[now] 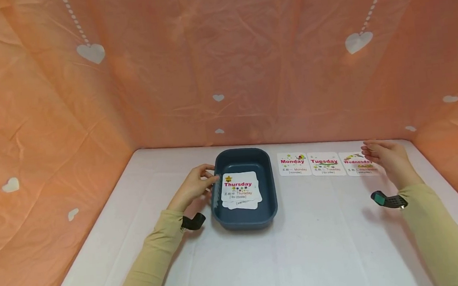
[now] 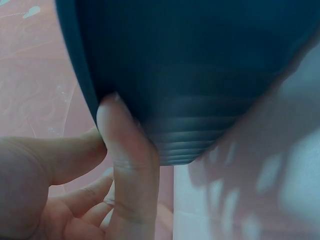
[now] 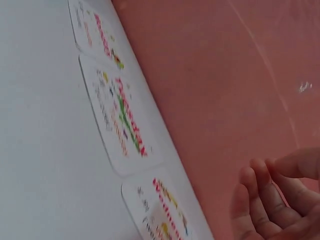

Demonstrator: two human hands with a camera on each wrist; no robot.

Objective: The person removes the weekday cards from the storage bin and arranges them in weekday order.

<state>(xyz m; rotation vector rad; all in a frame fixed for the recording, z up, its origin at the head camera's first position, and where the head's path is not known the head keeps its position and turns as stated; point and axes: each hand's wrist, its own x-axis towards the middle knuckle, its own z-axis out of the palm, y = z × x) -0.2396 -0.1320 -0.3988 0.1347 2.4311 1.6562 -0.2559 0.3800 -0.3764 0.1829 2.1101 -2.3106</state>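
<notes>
A dark blue plastic bin (image 1: 246, 226) stands on the white table, and my left hand (image 1: 193, 184) is at its left wall. In the left wrist view, thumb and forefinger of that hand (image 2: 131, 150) pinch the rim of the bin (image 2: 190, 65). Inside lies a small pile of white cards, the Thursday card (image 1: 238, 186) on top and the lower ones mostly covered. My right hand (image 1: 387, 158) hovers at the right end of a card row, overlapping the Wednesday card (image 1: 355, 163) in the head view. Its fingers are loosely bent with nothing between them.
Left of the Wednesday card lie the Tuesday card (image 1: 325, 163) and the Monday card (image 1: 293, 163), edge to edge along the table's back. An orange cloth backdrop (image 1: 247, 68) with white hearts rises behind the white table (image 1: 312, 254) and along both sides.
</notes>
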